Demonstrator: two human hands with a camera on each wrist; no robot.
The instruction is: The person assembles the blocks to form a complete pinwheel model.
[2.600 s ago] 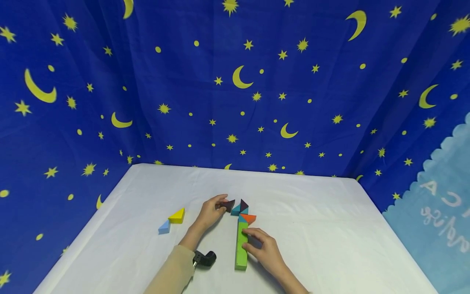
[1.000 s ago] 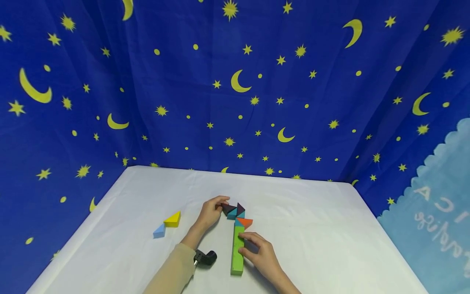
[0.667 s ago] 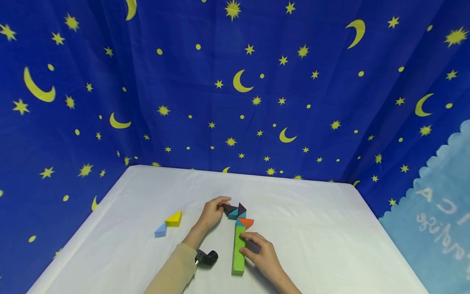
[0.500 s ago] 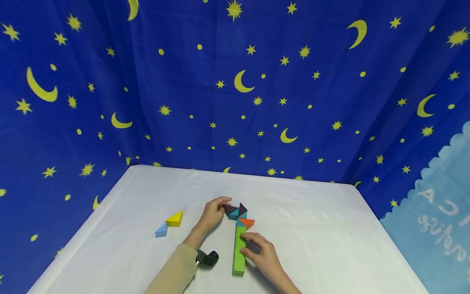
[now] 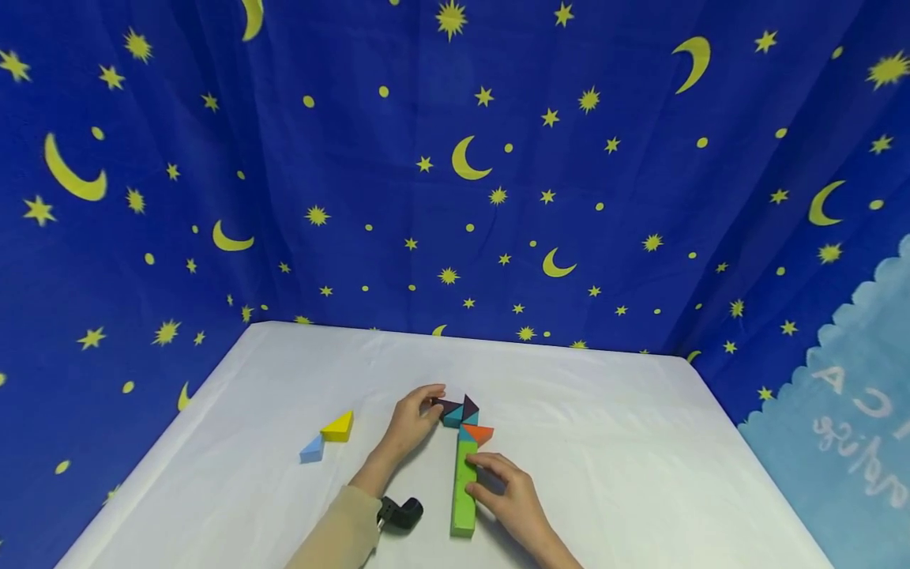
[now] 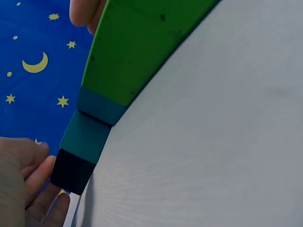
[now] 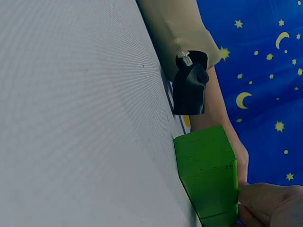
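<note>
In the head view my left hand (image 5: 412, 419) is at the far end of a block row, beside a dark triangular block (image 5: 448, 407). Its thumb stands apart from that block, while the fingers lie close against it in the left wrist view. Teal triangular blocks (image 5: 453, 419) and a second dark triangle (image 5: 470, 408) adjoin it. An orange triangular block (image 5: 479, 434) sits nearer, beside a small blue one (image 5: 465, 434). My right hand (image 5: 515, 498) touches the right side of the long green block piece (image 5: 464, 498) with thumb and fingertips, without wrapping round it.
To the left on the white table (image 5: 604, 458) lie a yellow triangular block (image 5: 339, 427) and a light blue one (image 5: 312, 450), corners close together. A black wrist device (image 5: 401, 514) sticks out from the left sleeve (image 5: 337, 533). Blue star-patterned cloth (image 5: 391, 158) encloses the table.
The left hand has brought the dark triangular block rightward against the teal block; its thumb has since moved off the block. The right hand stays at the green piece.
</note>
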